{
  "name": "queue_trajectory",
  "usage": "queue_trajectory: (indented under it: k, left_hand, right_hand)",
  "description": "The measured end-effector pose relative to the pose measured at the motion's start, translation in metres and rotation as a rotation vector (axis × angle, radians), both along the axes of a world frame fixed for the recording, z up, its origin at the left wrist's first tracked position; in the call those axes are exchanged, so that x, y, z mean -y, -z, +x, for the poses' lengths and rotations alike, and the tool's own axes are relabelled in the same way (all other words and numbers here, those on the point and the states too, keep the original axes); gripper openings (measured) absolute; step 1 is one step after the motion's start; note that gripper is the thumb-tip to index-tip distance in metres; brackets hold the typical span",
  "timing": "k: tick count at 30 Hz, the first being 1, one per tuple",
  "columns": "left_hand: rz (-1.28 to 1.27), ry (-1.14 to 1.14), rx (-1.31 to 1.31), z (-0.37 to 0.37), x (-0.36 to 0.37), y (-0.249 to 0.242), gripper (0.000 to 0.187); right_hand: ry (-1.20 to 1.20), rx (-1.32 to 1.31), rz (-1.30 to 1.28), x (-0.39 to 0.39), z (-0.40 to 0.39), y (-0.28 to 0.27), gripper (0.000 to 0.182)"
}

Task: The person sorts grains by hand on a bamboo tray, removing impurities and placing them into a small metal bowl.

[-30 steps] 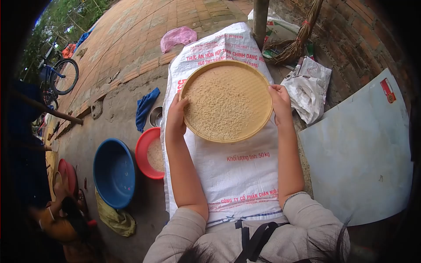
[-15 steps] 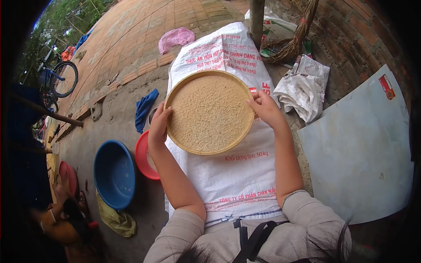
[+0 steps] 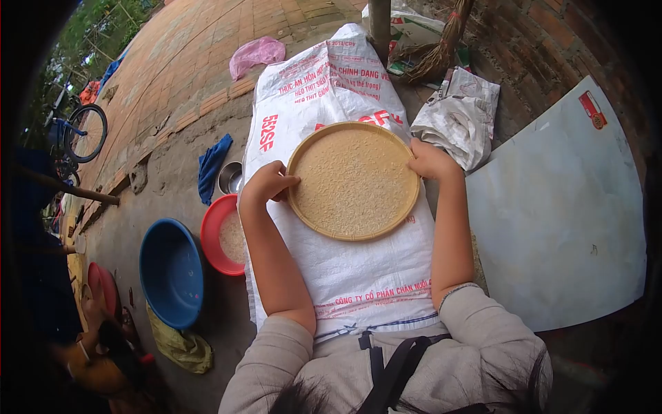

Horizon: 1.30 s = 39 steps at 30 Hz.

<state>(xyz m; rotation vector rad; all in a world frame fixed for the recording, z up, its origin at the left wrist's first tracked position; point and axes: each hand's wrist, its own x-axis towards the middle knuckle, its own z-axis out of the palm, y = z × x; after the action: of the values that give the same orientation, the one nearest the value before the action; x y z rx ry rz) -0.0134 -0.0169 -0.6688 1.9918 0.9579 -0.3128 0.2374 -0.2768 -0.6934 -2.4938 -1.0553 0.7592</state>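
Note:
A round woven winnowing basket (image 3: 329, 233) is held level in front of me, with pale rice grains (image 3: 353, 181) spread over its bottom. My left hand (image 3: 267, 183) grips the left rim, thumb on top and fingers curled beneath. On the opposite side my right hand (image 3: 433, 160) is closed on the rim near the upper right. Below the basket lies a white feed sack (image 3: 386, 265) with red print, stretched from my lap outward.
To the left stand a red basin (image 3: 215, 224) with grains in it, a blue basin (image 3: 160, 276), a metal bowl (image 3: 230, 178) and a blue cloth (image 3: 212, 165). A grey-white sheet (image 3: 558, 221) and crumpled sacks (image 3: 458, 127) lie right. Another person's arm (image 3: 91, 314) shows lower left.
The winnowing basket and both hands have shifted right and slightly toward me. Grains inside lie differently. More of the red basin, metal bowl and sack print now shows.

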Motion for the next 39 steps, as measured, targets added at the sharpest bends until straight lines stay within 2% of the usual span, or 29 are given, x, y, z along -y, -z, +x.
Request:
queue_trajectory:
  k: [1, 2, 3, 5, 6, 9, 12, 15, 17, 18, 21, 24, 27, 28, 29, 32, 34, 35, 36, 38, 39]
  left_hand:
    - [0.149, 0.0, 0.018, -0.001, 0.002, -0.003, 0.039]
    - [0.299, -0.001, 0.039, -0.001, 0.005, -0.006, 0.044]
    - [0.303, 0.003, 0.041, 0.001, 0.006, -0.006, 0.044]
    - [0.625, -0.071, 0.479, 0.009, 0.011, -0.011, 0.051]
    - [0.555, -0.136, 0.599, 0.017, 0.015, -0.016, 0.051]
    - [0.444, -0.091, 0.723, 0.037, 0.034, -0.028, 0.052]
    - [0.372, 0.15, 0.681, 0.06, 0.064, -0.031, 0.06]
    - [0.424, 0.338, 0.57, 0.077, 0.099, 0.003, 0.064]
    - [0.727, 0.527, 0.465, 0.074, 0.131, 0.017, 0.065]
    - [0.783, 0.57, 0.544, 0.068, 0.143, 0.019, 0.066]
    - [0.618, 0.815, 0.635, 0.04, 0.153, 0.011, 0.062]
    - [0.492, 0.932, 0.742, 0.009, 0.146, 0.0, 0.053]
    - [0.406, 0.899, 0.739, -0.014, 0.124, -0.016, 0.046]
    - [0.483, 0.797, 0.777, -0.022, 0.123, -0.022, 0.036]
    - [0.486, 0.795, 0.773, -0.025, 0.117, -0.027, 0.036]
    - [0.465, 0.743, 0.633, -0.023, 0.1, -0.039, 0.025]
    - [0.501, 0.715, 0.644, -0.014, 0.09, -0.05, 0.022]
    - [0.532, 0.693, 0.656, -0.009, 0.087, -0.06, 0.019]
    - [0.538, 0.599, 0.682, -0.005, 0.09, -0.076, 0.013]
    - [0.582, 0.524, 0.781, 0.005, 0.091, -0.104, 0.014]
    - [0.597, 0.49, 0.821, 0.011, 0.092, -0.117, 0.015]
  right_hand:
    - [0.004, -0.002, 0.001, 0.002, 0.001, 0.002, 0.028]
    - [-0.004, -0.004, 0.123, 0.003, 0.002, 0.005, 0.03]
    - [-0.012, -0.005, 0.244, 0.004, 0.004, 0.006, 0.033]
    - [-0.012, 0.049, 0.306, 0.003, 0.003, 0.004, 0.034]
    - [-0.014, 0.098, 0.363, 0.002, 0.001, 0.002, 0.035]
    - [0.043, 0.034, 0.39, 0.003, -0.007, -0.021, 0.034]
    - [0.167, 0.055, 0.446, -0.004, -0.023, -0.041, 0.026]
    - [0.084, 0.219, 0.602, -0.016, -0.019, -0.011, 0.027]
    - [0.12, 0.207, 0.598, -0.017, -0.024, -0.011, 0.023]
    - [0.138, 0.168, 0.598, -0.017, -0.023, -0.009, 0.023]
    - [0.141, 0.13, 0.618, -0.017, -0.02, -0.001, 0.023]
    - [0.121, 0.132, 0.629, -0.016, -0.023, -0.001, 0.023]
    - [0.14, 0.08, 0.618, -0.018, -0.027, -0.016, 0.024]
    - [0.163, 0.033, 0.613, -0.019, -0.03, -0.019, 0.024]
    - [0.16, 0.029, 0.616, -0.02, -0.03, -0.019, 0.024]
    - [0.163, 0.028, 0.586, -0.026, -0.028, -0.018, 0.026]
    - [0.152, 0.326, 0.855, -0.032, -0.029, -0.014, 0.027]
    - [0.149, 0.323, 0.856, -0.034, -0.033, -0.022, 0.027]
    - [0.177, 0.233, 0.917, -0.035, -0.043, -0.04, 0.03]
    - [0.208, 0.135, 0.97, -0.037, -0.062, -0.068, 0.033]
    - [0.235, -0.374, 0.992, -0.039, -0.071, -0.077, 0.039]
